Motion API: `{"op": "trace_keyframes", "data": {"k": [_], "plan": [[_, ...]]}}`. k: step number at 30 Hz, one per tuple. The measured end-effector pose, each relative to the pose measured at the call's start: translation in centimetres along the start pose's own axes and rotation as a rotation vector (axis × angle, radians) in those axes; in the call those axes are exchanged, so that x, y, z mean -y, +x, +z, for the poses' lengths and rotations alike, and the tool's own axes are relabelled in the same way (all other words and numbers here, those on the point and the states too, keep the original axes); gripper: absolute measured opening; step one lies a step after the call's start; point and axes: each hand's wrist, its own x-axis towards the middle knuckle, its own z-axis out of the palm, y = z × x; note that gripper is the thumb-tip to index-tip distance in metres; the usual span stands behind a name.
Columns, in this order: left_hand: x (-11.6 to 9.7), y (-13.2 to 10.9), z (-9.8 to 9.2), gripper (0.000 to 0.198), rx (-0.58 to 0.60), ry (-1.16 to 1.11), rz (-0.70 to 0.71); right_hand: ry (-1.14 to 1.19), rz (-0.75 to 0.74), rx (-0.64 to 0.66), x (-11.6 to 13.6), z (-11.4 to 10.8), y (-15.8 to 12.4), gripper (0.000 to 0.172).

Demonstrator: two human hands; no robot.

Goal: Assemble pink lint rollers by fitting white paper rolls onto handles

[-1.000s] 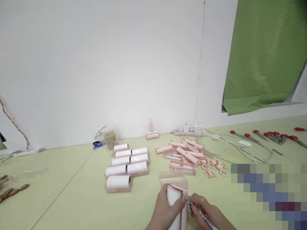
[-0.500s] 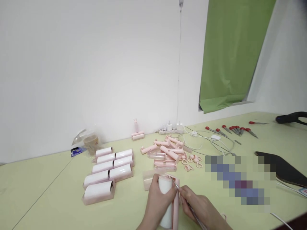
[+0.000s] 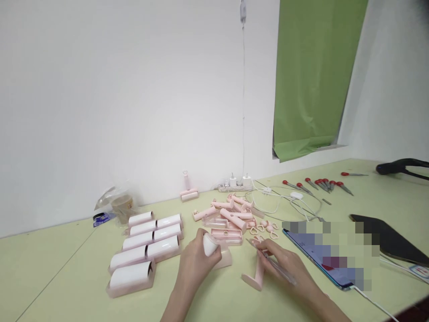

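Note:
My left hand [image 3: 197, 255] is wrapped round a white roller [image 3: 210, 244], tilted with one end facing me. My right hand [image 3: 284, 261] grips a slim pointed metal tool [image 3: 280, 270], like tweezers, tip toward the upper left. Beneath those right fingers is a pink roller frame [image 3: 257, 276] with a flat end plate; whether the fingers also hold it I cannot tell. A clear cover [image 3: 224, 259] lies just behind my left hand. Farther back is a pile of pink roller handles [image 3: 233, 219], with heart-shaped pink rings [image 3: 274, 235] beside it.
White rolls in pink cases [image 3: 130, 276] stand in rows at left. By the wall are a small pink roller [image 3: 189, 195] and a power strip [image 3: 235, 188] with cables. A phone [image 3: 321, 259], a black flat object [image 3: 389, 239] and red-tipped tools [image 3: 326, 184] lie at right.
The white roller has come away from the pink frame and moved left and up in my left hand. The pink frame is now under my right hand, its end plate toward me.

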Motion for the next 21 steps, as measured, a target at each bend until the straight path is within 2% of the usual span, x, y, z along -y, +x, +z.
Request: {"op": "trace_keyframes", "data": {"k": [3, 8, 13, 21], "plan": [[1.6, -0.6, -0.1, 0.017, -0.021, 0.215, -0.017, 0.374, -0.042, 0.02, 2.9, 0.9, 0.9, 0.015], [2.8, -0.8, -0.1, 0.02, 0.043, 0.273, -0.029, 0.521, -0.136, 0.09, 6.2, 3.8, 2.3, 0.014], [2.6, -0.9, -0.2, 0.02, 0.04, 0.276, -0.025, 0.684, -0.073, 0.155, 6.2, 4.8, 2.4, 0.017], [2.3, -1.0, -0.1, 0.018, 0.036, 0.27, 0.013, 0.727, -0.031, 0.108, 5.6, 5.3, 2.0, 0.016]]}}
